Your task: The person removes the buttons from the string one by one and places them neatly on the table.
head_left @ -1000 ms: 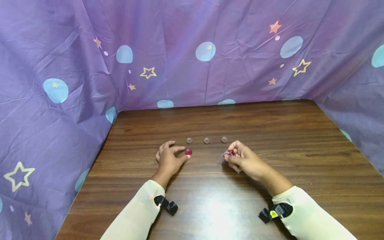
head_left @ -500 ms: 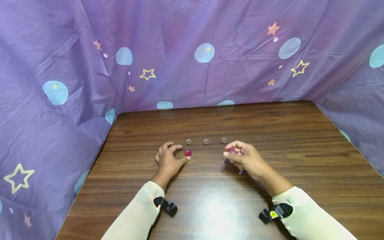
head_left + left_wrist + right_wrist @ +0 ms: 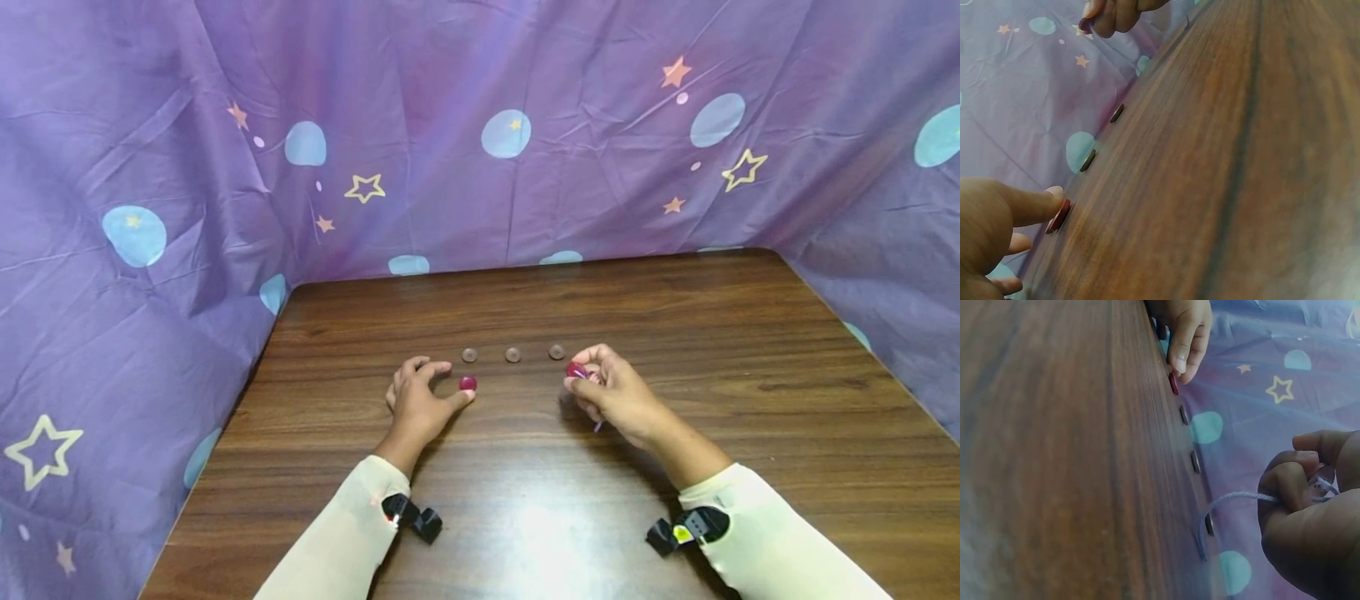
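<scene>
On the wooden table [image 3: 360, 333] lies a red button [image 3: 467, 383], with the thumb of my left hand [image 3: 422, 408] at its near edge and the index finger raised apart from it. My right hand [image 3: 618, 400] pinches a second red button [image 3: 576, 370] above the table. A pale purple string [image 3: 1241, 495] hangs from the right hand, seen in the right wrist view. Behind the hands three brown buttons, left [image 3: 469, 355], middle [image 3: 513, 355] and right [image 3: 556, 352], lie in a row.
A purple cloth [image 3: 450, 208] with stars and blue shapes hangs behind the table and along its sides. Black wrist cameras, left [image 3: 412, 517] and right [image 3: 686, 532], are strapped over the pale sleeves.
The left index finger has lifted off the red button. In the right hand the red button has turned and shows more of its face, while the string's loose end has shifted.
</scene>
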Available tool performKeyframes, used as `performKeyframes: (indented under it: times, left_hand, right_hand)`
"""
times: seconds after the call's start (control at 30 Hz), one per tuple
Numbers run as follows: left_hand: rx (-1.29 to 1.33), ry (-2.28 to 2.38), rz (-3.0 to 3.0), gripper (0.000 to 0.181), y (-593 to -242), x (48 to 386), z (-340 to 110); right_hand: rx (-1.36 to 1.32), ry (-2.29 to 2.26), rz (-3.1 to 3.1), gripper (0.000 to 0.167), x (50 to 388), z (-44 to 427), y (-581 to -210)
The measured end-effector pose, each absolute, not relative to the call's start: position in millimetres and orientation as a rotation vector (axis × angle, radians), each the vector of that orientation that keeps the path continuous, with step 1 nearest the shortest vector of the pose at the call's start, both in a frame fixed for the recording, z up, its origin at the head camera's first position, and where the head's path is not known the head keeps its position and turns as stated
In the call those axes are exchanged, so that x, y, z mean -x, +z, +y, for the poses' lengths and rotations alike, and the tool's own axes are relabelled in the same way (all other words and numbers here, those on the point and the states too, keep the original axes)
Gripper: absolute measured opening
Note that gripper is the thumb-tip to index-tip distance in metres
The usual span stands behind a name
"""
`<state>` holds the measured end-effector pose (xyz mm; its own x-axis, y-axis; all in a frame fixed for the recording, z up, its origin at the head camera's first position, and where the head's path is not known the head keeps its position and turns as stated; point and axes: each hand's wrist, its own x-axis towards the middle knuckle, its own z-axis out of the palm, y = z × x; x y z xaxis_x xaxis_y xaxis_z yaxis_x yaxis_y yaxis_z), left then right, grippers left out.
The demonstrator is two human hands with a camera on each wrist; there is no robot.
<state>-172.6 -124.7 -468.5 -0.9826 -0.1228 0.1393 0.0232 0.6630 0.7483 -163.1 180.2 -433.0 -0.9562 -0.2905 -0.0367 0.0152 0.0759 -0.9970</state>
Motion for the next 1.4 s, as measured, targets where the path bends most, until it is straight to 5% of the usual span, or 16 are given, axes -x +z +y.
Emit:
performKeyframes:
  times: [0.73, 1.4]
  left_hand:
    - [-0.104, -1.284, -2.651, 0.062, -468, 173, -125]
    - [0.025, -1.336, -2.528, 0.057, -458, 165, -112]
  right_hand:
    - [0.269, -1.967, 2.137, 0.042, 160, 182, -430]
    - [0.279, -2.013, 2.073, 0.026, 161, 181, -430]
